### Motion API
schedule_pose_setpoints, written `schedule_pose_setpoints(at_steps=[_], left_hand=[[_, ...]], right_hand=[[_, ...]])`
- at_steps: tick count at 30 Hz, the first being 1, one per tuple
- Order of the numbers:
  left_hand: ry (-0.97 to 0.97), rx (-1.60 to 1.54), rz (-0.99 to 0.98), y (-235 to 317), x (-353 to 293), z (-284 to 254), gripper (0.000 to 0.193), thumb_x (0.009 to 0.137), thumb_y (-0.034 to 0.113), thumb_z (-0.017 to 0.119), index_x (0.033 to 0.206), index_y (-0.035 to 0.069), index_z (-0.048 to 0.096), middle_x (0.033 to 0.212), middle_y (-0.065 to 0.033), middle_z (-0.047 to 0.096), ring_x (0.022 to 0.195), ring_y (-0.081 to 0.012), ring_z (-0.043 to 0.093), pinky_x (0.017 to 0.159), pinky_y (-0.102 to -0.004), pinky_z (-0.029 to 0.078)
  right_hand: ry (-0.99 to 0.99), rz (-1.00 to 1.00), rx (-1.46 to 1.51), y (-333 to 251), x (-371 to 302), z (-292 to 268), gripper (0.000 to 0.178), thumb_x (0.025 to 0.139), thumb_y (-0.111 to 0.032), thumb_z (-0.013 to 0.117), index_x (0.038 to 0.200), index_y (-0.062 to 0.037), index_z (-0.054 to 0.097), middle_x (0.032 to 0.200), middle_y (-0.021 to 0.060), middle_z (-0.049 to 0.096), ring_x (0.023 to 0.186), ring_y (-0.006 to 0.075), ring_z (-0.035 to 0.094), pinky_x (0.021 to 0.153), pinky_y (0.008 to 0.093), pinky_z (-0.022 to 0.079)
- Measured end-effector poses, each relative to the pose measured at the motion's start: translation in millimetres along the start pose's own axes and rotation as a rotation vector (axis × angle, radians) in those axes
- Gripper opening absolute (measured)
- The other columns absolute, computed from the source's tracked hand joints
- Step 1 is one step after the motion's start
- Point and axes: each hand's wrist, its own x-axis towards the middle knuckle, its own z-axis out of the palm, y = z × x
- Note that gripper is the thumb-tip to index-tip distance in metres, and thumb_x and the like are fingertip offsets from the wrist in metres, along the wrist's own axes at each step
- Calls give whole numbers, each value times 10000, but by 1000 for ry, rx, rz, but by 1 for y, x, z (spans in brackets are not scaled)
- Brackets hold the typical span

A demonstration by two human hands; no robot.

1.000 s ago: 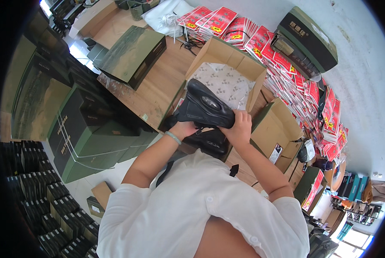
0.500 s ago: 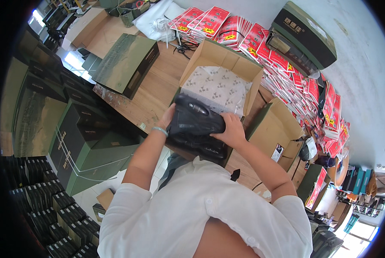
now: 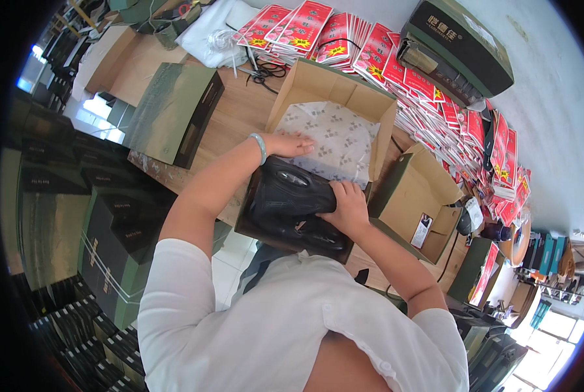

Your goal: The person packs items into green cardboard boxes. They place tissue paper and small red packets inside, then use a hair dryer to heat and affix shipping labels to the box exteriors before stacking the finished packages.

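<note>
Two black leather shoes, a far one (image 3: 282, 196) and a near one (image 3: 321, 238), lie side by side in an open shoebox. White patterned tissue paper (image 3: 331, 134) lines the far part of the shoebox (image 3: 298, 81). My left hand (image 3: 292, 145) rests on the paper at its left side, fingers stretched out, just beyond the far shoe. With my right hand (image 3: 348, 208) I grip the right end of the far shoe, thumb on top and fingers along its far edge. The near shoe is partly covered by the far one.
To the right stands an open empty-looking box lid (image 3: 416, 209). A closed green shoebox (image 3: 171, 114) sits at the left. Red printed packets (image 3: 370, 55) are piled along the wall, with another shoebox (image 3: 461, 46) on top. Scissors (image 3: 251, 68) lie at the back. Stacked boxes (image 3: 109, 255) fill the left.
My left hand has let go of the shoes' left side and moved up and right onto the tissue paper. The right hand stays on the far shoe, its fingers slightly shifted.
</note>
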Motion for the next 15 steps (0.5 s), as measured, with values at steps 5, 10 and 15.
schedule_pose_setpoints(at_steps=[5, 10, 15], left_hand=[[-73, -21, 11, -17, 25, -10, 723, 958, 665, 164, 1540, 236, 173, 1602, -37, 159, 1485, -282, 51, 1165, -534, 57], [1, -210, 149, -21, 32, -33, 699, 989, 605, 203, 1528, 160, 221, 1584, -103, 200, 1469, -265, 142, 1177, -457, 123], [589, -817, 193, -13, -36, -61, 548, 1049, 402, 310, 1471, 53, 342, 1458, -151, 430, 1330, -239, 423, 1112, -347, 314]], right_hand=[[-26, 83, -7, 1, 13, 0, 772, 542, -295, 879, 1191, -81, 518, 1086, 106, 535, 1045, 325, 515, 909, 428, 438], [-27, 126, -73, 0, 23, -3, 768, 545, -287, 875, 1197, -99, 515, 1092, 100, 521, 1043, 316, 509, 892, 436, 438], [-23, 56, -158, 3, 34, 2, 760, 560, -266, 871, 1211, -122, 506, 1091, 93, 500, 1031, 309, 501, 879, 452, 430]])
